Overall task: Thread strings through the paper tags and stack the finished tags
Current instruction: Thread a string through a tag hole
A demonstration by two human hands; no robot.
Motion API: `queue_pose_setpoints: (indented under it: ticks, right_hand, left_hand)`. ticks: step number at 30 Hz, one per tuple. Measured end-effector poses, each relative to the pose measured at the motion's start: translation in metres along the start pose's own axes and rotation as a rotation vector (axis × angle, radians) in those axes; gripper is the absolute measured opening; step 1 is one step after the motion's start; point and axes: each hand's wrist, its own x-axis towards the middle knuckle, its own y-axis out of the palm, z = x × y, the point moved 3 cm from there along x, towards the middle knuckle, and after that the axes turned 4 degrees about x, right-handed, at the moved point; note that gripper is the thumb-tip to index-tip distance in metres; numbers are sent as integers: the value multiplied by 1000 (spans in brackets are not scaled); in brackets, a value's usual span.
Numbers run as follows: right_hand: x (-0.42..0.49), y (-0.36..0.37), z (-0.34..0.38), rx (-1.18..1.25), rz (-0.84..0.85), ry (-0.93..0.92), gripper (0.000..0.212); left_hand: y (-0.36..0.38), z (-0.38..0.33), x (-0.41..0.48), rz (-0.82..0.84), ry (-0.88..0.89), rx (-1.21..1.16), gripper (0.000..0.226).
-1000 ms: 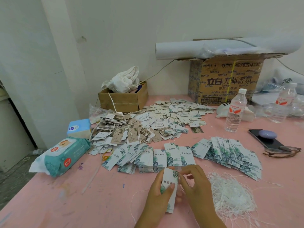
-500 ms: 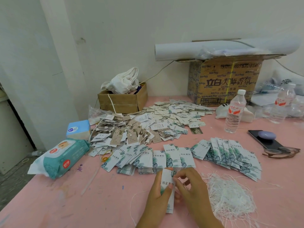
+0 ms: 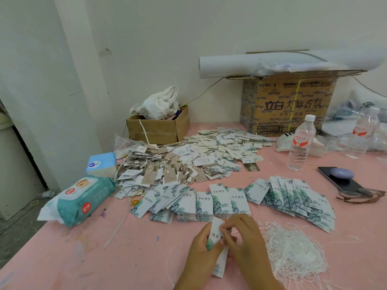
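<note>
Fingers (image 3: 207,230) of our left hand (image 3: 201,248) grip a paper tag (image 3: 219,265) just above the pink table (image 3: 83,258), while our right hand (image 3: 247,243) pinches its top corner. Just to the right lies a tangle of white strings (image 3: 293,250). Beyond it we see fanned tags (image 3: 293,197) and short stacks (image 3: 188,204).

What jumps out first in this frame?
The huge heap of paper tags sprawling across mid-table, with fanned rows of leaf-printed tags in front of it. At the near edge the left hand grips one tag while the right hand pinches its top, beside a tangle of white strings on the right.
</note>
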Motion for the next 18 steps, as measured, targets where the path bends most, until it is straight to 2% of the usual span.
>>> queue_pose_setpoints:
  ticks: [4,18]
  right_hand:
    - [1,-2,-1,-9,-26,12,30]
    - [1,-4,0,9,-47,44,29]
  left_hand:
    - [-2,4,1,-19,-17,4,24]
    - [-3,4,2,-1,12,17,30]
